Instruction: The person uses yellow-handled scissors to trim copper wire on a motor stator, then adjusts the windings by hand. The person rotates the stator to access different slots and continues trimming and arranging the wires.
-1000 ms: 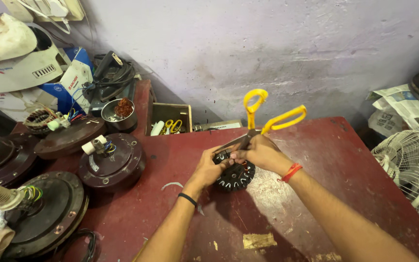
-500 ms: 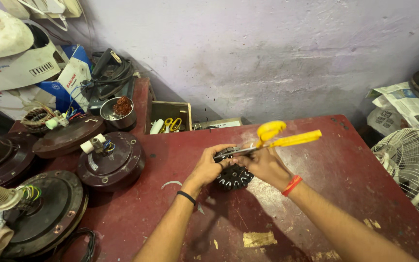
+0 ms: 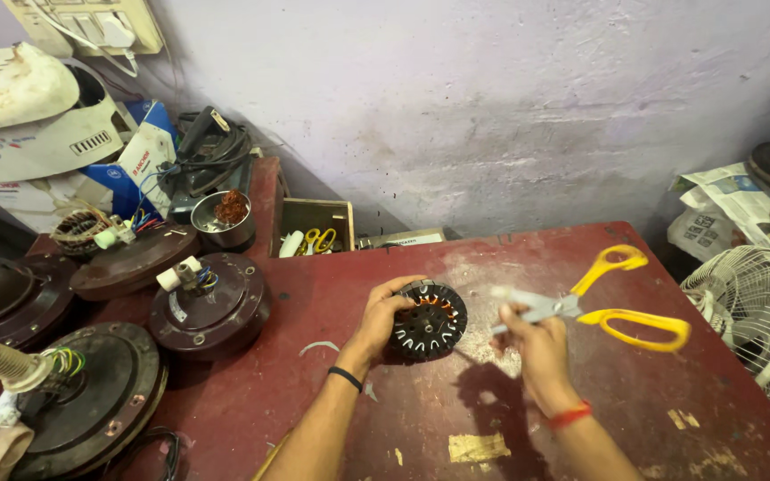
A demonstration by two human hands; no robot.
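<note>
Yellow-handled scissors are sitting in our right hand, blades aiming left toward the stator and handles trailing right, so the long axis is running nearly level, just above the table. Our right fingers are pinching the blades near the pivot. Our left hand is gripping the dark wound stator, tilted on the red table with its copper coils facing us. Brown fan motor housings are lying to the left.
</note>
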